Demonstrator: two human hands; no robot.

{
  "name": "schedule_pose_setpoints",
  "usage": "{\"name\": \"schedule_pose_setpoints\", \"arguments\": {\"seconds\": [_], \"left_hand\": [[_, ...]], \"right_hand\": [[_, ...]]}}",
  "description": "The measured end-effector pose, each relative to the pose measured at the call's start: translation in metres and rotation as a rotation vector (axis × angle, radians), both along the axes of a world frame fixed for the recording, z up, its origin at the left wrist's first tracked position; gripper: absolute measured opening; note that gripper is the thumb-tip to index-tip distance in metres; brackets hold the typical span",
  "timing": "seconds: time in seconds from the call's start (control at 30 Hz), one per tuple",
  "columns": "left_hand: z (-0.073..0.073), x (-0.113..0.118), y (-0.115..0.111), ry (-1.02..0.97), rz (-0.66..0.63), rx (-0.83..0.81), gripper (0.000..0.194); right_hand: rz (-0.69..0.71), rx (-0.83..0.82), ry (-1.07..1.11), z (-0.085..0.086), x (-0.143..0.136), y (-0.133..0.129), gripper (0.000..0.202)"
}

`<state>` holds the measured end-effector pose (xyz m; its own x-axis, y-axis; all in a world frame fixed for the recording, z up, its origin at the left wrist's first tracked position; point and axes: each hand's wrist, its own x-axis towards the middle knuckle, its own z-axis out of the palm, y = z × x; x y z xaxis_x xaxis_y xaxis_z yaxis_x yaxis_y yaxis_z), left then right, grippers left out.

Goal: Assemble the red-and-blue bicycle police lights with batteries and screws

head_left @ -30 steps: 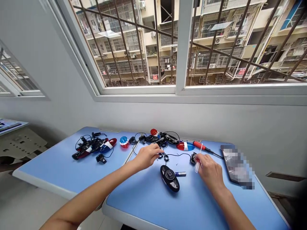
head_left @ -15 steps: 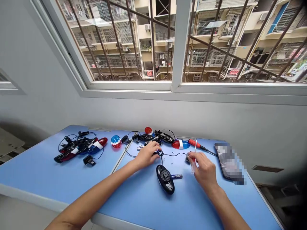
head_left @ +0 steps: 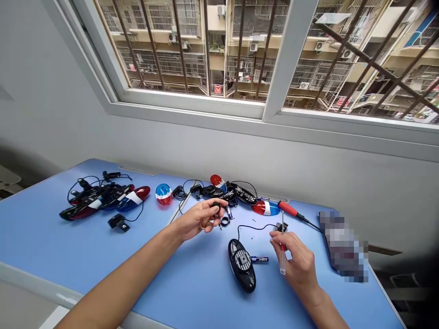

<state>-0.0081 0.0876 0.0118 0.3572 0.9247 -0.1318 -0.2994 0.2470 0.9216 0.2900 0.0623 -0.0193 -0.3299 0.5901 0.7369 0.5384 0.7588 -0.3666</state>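
My left hand (head_left: 200,218) is raised over the table, its fingers closed on a small black part (head_left: 216,207), perhaps a clamp piece. A black ring clamp (head_left: 225,221) lies just below those fingertips. My right hand (head_left: 298,258) grips a screwdriver (head_left: 282,262) with a clear handle, its shaft pointing up and away. Just beyond this hand sits a small black switch box (head_left: 281,226), joined by a thin cable to a black oval housing (head_left: 242,265). The housing lies with its round ribbed mount facing up. A blue battery (head_left: 259,259) touches its right side.
Black housings and cables (head_left: 99,196) with red-blue covers are heaped at left. A round red-blue piece (head_left: 163,194) lies right of them. More housings (head_left: 243,193), a red-blue cover (head_left: 266,208) and a red-handled tool (head_left: 288,209) line the back. A pixelated dark object (head_left: 343,246) lies far right.
My left hand has lifted from the table with the small black part, uncovering the ring clamp. My right hand still holds the screwdriver. The view has tilted and shifted slightly.
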Motion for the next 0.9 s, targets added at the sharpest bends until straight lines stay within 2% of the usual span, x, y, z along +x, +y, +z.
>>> {"name": "schedule_pose_setpoints", "arguments": {"seconds": [0.17,0.3,0.4,0.5,0.67,0.77,0.9], "left_hand": [[-0.007,0.001,0.005,0.47,0.092,0.145,0.032],[-0.018,0.008,0.005,0.887,0.166,0.47,0.015],[-0.018,0.01,0.005,1.158,0.245,0.653,0.011],[-0.007,0.003,0.009,1.301,0.287,0.69,0.012],[0.012,-0.018,0.019,1.431,0.296,0.677,0.015],[0.007,-0.021,0.016,1.534,0.216,0.717,0.015],[-0.012,-0.014,0.011,1.699,0.091,0.797,0.019]], "right_hand": [[0.024,0.023,-0.014,-0.004,0.0,0.001,0.021],[0.043,0.025,-0.03,-0.006,0.0,0.001,0.023],[0.052,0.024,-0.034,-0.006,0.0,0.001,0.024],[0.049,0.028,-0.033,-0.006,0.001,0.001,0.022],[0.014,0.057,-0.023,-0.008,0.005,0.002,0.02],[0.022,0.079,-0.025,-0.008,0.004,0.002,0.018],[0.031,0.099,-0.033,-0.008,0.001,0.002,0.018]]}}
